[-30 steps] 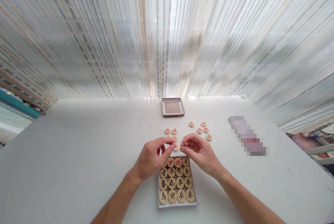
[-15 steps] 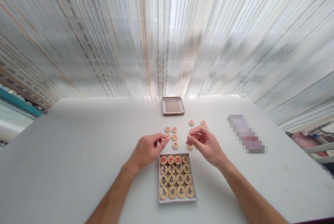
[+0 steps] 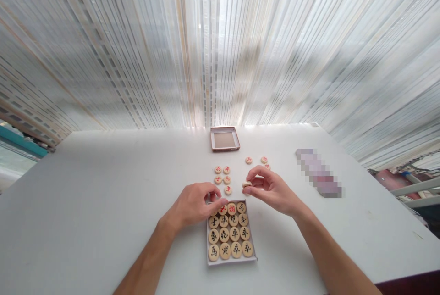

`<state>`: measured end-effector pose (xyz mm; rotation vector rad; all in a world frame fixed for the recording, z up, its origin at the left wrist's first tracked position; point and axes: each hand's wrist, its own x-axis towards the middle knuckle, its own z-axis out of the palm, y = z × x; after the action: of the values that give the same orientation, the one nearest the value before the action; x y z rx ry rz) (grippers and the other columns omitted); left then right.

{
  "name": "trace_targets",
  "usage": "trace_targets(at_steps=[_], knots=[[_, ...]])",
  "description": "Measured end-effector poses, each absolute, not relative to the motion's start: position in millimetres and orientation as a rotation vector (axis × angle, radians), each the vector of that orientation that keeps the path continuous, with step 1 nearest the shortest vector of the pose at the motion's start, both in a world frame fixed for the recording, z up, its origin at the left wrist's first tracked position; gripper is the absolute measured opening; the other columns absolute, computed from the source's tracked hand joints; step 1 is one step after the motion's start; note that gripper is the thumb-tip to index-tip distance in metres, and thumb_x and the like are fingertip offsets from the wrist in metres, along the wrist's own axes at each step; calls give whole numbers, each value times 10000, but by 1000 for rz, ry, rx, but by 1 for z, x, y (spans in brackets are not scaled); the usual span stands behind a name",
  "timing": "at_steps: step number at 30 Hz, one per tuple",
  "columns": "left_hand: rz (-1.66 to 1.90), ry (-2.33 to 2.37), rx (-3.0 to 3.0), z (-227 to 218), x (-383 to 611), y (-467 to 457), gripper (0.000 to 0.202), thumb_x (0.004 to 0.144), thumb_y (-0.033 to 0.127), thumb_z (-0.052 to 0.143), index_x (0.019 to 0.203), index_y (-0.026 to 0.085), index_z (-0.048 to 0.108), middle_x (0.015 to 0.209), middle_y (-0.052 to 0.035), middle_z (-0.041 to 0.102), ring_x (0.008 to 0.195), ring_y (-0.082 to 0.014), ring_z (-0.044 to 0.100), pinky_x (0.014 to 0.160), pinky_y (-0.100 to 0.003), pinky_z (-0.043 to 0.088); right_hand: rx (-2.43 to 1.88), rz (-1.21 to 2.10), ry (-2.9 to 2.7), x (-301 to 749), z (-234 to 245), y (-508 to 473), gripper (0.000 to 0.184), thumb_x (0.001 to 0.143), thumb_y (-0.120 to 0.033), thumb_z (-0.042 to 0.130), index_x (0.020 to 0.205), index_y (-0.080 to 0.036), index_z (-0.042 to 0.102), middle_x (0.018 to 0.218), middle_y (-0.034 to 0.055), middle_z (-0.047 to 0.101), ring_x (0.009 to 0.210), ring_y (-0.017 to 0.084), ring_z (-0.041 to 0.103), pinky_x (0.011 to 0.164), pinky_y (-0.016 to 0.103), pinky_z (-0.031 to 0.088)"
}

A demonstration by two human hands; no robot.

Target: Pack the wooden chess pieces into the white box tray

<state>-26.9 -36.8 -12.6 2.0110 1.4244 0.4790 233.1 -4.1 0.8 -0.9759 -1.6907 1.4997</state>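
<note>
My right hand (image 3: 268, 189) pinches a round wooden Chinese chess piece (image 3: 246, 184) edge-on between thumb and fingers, just above the table; its character does not show. My left hand (image 3: 197, 203) hovers over the top left corner of a shallow white box (image 3: 232, 263), thumb and index finger apart, with nothing visible between them. It partly hides the pieces in that corner. Rows of pieces fill the box, mostly black-lettered, such as a black horse piece (image 3: 213, 253), with a red elephant piece (image 3: 232, 208) in the top row. Beyond it lie several loose red pieces, including a chariot (image 3: 228, 190).
A brown-edged box lid (image 3: 224, 140) lies open side up near the far edge of the white table (image 3: 120, 203). More loose red pieces, one a soldier (image 3: 249, 160), lie beyond my right hand. A blurred-out flat object (image 3: 319, 173) is at the right. Pale curtains (image 3: 206, 47) hang behind.
My left hand has drawn back from the loose red pieces to the box's top left corner. My right hand has lifted a piece slightly from the table. The view has shifted a little.
</note>
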Motion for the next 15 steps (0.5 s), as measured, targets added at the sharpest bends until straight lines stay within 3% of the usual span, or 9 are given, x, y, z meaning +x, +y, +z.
trace_targets(at_steps=[4,15], knots=[[471,1433,2020,-14,-27,-37,309,877,533,601,856,251,725,788,25,700,670,-139,569,622,-247,391,-1016,1426,-1933,235,7,-6,196,876,-374,714,936,-198,652,902,22,663,796,146,630,734,276,516],[458,1432,2053,-15,-26,-38,296,856,532,627,872,248,711,802,20,697,691,-150,583,627,-249,391,-1085,1423,-2157,232,7,-12,148,913,-344,648,901,-202,689,854,19,703,777,162,639,705,264,510]])
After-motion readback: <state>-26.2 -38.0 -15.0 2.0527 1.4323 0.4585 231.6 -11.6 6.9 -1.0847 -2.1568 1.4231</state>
